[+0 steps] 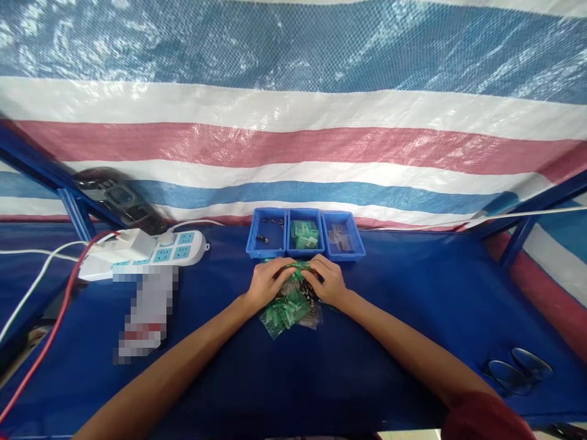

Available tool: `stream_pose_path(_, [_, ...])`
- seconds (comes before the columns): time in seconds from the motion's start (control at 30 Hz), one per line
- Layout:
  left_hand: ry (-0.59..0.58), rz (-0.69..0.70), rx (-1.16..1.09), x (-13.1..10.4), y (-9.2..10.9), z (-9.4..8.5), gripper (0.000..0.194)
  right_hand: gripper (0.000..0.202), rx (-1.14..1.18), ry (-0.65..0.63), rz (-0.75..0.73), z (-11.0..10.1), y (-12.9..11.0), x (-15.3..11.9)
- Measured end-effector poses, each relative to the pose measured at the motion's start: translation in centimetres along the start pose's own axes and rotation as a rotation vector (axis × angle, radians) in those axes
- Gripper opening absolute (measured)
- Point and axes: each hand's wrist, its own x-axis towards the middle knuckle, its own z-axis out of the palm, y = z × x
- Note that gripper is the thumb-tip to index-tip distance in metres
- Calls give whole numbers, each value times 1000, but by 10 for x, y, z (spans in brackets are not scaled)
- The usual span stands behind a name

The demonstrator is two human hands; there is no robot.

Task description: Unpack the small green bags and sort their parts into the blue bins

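My left hand (267, 283) and my right hand (331, 282) meet at a green plastic bag (300, 266), pinching it between thumbs and fingers. Beneath and in front of them lies a pile of small green packets (287, 310), with clear packets and dark metal parts (310, 292) at its right side. Just behind my hands stand three blue trays in a row. The left tray (268, 252) holds a few dark small parts, the middle tray (306, 252) green packets, and the right tray (347, 256) clear packets.
A white power strip (195, 247) with plugs and cables lies at the left. A pixelated object (149, 308) is in front of it, and a dark device (121, 195) leans behind. Eyeglasses (520, 370) lie at the right on the blue table (403, 293). Striped sheeting hangs behind.
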Motion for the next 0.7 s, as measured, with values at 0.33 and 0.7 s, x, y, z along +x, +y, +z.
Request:
stream_pose_path(0.33, [-88, 21, -27, 2, -1, -1, 20, 15, 37, 45, 54, -1, 0, -1])
stream_pose_path(0.7, [-101, 14, -15, 0, -3, 1, 18, 21, 62, 81, 14, 3, 0, 0])
